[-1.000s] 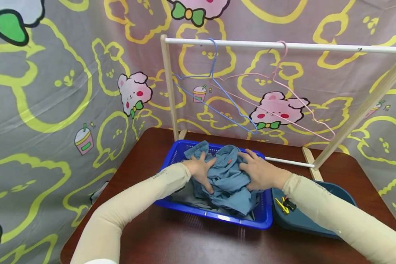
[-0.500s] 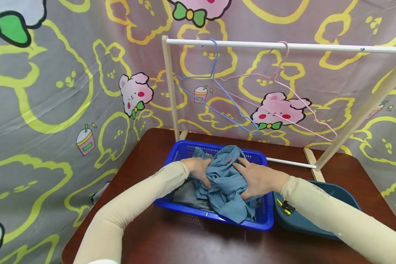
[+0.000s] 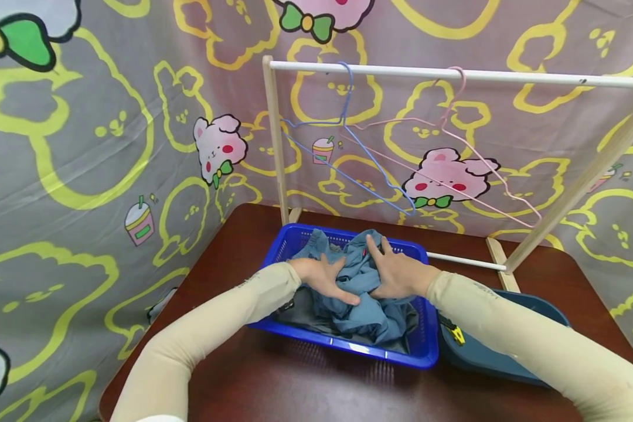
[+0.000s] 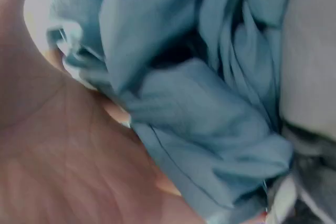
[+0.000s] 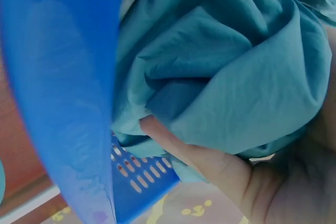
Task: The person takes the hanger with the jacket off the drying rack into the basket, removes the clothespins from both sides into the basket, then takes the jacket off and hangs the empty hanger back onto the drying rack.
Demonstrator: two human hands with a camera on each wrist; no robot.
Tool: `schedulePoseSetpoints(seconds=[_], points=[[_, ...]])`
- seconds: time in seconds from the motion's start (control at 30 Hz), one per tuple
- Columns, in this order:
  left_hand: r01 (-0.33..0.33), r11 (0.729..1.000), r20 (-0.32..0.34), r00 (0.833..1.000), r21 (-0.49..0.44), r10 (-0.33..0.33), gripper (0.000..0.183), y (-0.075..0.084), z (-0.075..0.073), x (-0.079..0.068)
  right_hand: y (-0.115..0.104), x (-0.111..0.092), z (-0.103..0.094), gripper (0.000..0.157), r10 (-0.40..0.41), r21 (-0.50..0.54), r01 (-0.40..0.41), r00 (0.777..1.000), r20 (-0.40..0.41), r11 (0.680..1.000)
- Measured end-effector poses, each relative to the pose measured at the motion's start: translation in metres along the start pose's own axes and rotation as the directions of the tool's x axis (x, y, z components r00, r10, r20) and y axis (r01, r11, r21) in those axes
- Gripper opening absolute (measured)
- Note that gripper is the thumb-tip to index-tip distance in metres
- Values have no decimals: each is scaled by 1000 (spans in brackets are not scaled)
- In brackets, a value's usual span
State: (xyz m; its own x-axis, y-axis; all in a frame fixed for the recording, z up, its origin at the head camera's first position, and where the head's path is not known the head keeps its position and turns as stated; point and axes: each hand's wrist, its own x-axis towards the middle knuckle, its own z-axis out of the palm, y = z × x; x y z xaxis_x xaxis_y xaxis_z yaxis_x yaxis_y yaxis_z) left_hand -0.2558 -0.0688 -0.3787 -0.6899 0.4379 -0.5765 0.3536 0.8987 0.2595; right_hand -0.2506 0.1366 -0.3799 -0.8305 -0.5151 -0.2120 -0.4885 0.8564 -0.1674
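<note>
A crumpled blue-grey cloth garment (image 3: 371,319) lies bunched in a blue plastic basket (image 3: 348,346). On its left side rests my left hand (image 3: 324,277), fingers spread and thumb stretched across the folds. My right hand (image 3: 400,274) touches the garment from the right with fingers extended towards its far end. In the left wrist view, the palm lies right beside the folded cloth (image 4: 184,103). The right wrist view has a straight finger under a loose fold of the garment (image 5: 226,77). Darker grey cloth (image 3: 303,310) shows beneath it at the basket's left.
Behind the basket stands a rack with a white rail (image 3: 411,71), carrying a blue hanger (image 3: 344,105) and a pink hanger (image 3: 533,225). Right of the basket, partly under my right forearm, is a dark blue bin (image 3: 511,360) with a yellow clip (image 3: 458,336). All stand on a brown table (image 3: 316,392).
My hands bunched the garment inward, then spread their fingers over it. The right hand has shifted left, and the garment's front edge has drawn back from the basket's front rim.
</note>
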Motion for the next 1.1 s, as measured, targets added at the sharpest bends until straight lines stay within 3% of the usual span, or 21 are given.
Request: schedulePoseSetpoints(seconds=[0.23, 0.37, 0.47, 0.53, 0.7, 0.9, 1.1], points=[[103, 991, -99, 991, 88, -94, 116, 15, 12, 2, 1, 8, 0, 79, 0, -128, 4, 1000, 31, 992], [192, 975, -158, 972, 113, -173, 119, 16, 18, 12, 3, 5, 0, 77, -7, -221, 12, 1000, 22, 975], [223, 967, -165, 965, 121, -202, 121, 12, 18, 17, 6, -1, -3, 81, -28, -258, 44, 997, 66, 965], [218, 969, -149, 968, 118, -200, 123, 7, 18, 21, 8, -4, -6, 85, -36, -228, 65, 991, 129, 971], [134, 983, -51, 990, 127, -129, 121, -5, 15, 27, 10, -7, -6, 102, -8, -149, 52, 959, 283, 987], [77, 987, 7, 997, 143, -79, 114, -4, 13, 20, 9, 1, 1, 95, -11, -147, 58, 952, 306, 987], [52, 988, 7, 999, 148, -53, 113, 7, 15, 8, 5, 9, 4, 78, 51, -167, 5, 944, 325, 986]])
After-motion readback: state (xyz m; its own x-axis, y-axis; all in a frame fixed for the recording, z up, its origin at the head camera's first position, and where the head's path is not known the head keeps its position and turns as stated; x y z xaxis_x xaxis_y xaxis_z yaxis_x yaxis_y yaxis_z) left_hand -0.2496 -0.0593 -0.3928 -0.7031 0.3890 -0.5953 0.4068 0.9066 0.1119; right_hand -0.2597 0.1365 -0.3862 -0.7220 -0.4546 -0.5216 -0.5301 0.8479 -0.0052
